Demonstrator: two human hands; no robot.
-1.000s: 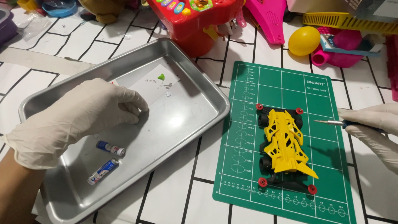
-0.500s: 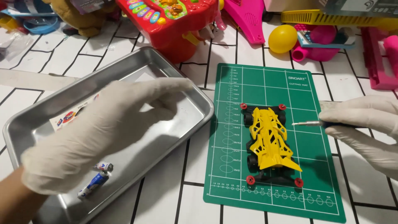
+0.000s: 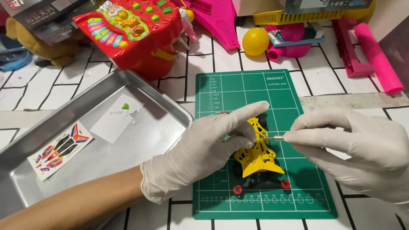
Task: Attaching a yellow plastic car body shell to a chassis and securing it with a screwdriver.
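Left gloved hand (image 3: 204, 155) has come off the steel tray (image 3: 30, 140) – now pinching the yellow toy car (image 3: 255, 155) mid-mat; right gloved hand (image 3: 358, 147) grips a thin metal tool (image 3: 272, 138) against it.

Centre of frame: the left hand (image 3: 204, 153) and right hand (image 3: 353, 149) meet over the yellow toy car (image 3: 255, 155), so the middle of the green mat (image 3: 221, 89) is blocked.
Upper mat: bare green above the hands, open to pass.
Lower mat: a narrow bare strip below the car's red wheels.
Left of frame: the metal tray (image 3: 162, 123) has a raised rim; inside lie a sticker sheet (image 3: 59, 149) and a white card (image 3: 117, 117), both flat, with bare metal around them.
Top of frame: a red toy (image 3: 132, 34), a yellow ball (image 3: 255, 41) and pink toys (image 3: 375, 55) crowd the bench (image 3: 25, 93).
Lower left: the forearm crosses the tray's near corner.
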